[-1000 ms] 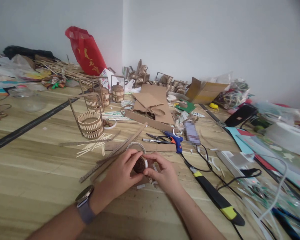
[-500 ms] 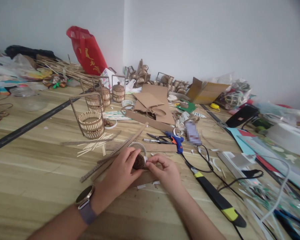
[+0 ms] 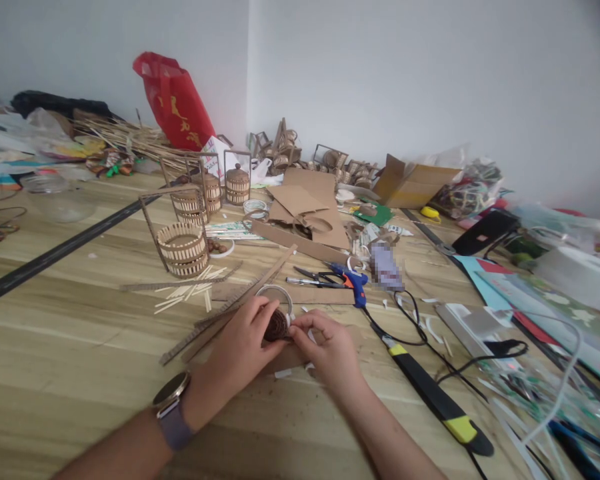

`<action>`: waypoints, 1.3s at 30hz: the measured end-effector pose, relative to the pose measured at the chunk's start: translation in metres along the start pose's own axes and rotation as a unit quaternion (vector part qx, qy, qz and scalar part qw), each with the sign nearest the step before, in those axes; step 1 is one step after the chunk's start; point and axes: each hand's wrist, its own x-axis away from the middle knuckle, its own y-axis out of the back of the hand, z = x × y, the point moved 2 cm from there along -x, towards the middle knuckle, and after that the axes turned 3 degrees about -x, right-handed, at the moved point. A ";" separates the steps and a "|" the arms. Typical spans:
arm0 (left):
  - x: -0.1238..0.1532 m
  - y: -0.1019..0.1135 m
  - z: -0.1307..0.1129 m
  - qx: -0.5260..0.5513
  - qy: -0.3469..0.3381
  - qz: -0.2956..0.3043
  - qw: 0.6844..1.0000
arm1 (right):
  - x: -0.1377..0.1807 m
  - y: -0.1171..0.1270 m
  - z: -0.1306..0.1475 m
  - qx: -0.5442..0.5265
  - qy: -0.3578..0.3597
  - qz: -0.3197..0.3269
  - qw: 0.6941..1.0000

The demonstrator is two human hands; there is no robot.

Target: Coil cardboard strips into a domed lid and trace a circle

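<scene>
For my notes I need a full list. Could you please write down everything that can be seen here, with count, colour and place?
coiled disc: one, dark brown, pinched between both hands
ring: one, white, just behind the hands
glue gun: one, blue, right of centre
scissors: one pair, dark, left of the glue gun
long tool: one, black and yellow, right of the hands
framed baskets: several, tan, left of centre
short sticks: many, pale, before the nearest basket
cardboard sheets: several, brown, centre back
cardboard box: one, brown, open, back right
bag: one, red, against the wall
table: one, light wood
watch: one, left wrist
left hand: holds the disc
right hand: holds the disc
</scene>
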 end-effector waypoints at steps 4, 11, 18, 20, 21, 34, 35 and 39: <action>0.001 -0.002 0.002 0.015 0.018 0.016 1.000 | 0.000 -0.001 -0.001 0.017 0.013 0.004 1.000; 0.002 -0.004 0.002 0.012 0.021 0.020 1.000 | 0.001 -0.001 0.000 0.038 0.035 0.007 0.999; 0.002 -0.002 0.000 -0.007 0.016 0.028 0.999 | 0.004 -0.003 0.000 0.083 0.054 0.013 0.995; 0.002 -0.002 0.000 -0.007 0.019 0.034 0.999 | 0.004 -0.004 0.000 0.089 0.059 0.012 0.994; 0.002 -0.002 0.000 -0.006 0.022 0.037 0.999 | 0.004 -0.004 0.000 0.092 0.060 0.013 0.994; 0.003 -0.005 0.001 0.014 0.036 0.039 0.998 | 0.006 -0.007 0.001 0.100 0.049 0.007 0.994; 0.003 -0.005 0.001 0.019 0.039 0.039 0.998 | 0.006 -0.007 0.000 0.102 0.049 0.005 0.994; 0.004 -0.006 0.001 0.031 0.048 0.038 0.998 | 0.007 -0.008 -0.001 0.113 0.046 0.001 0.992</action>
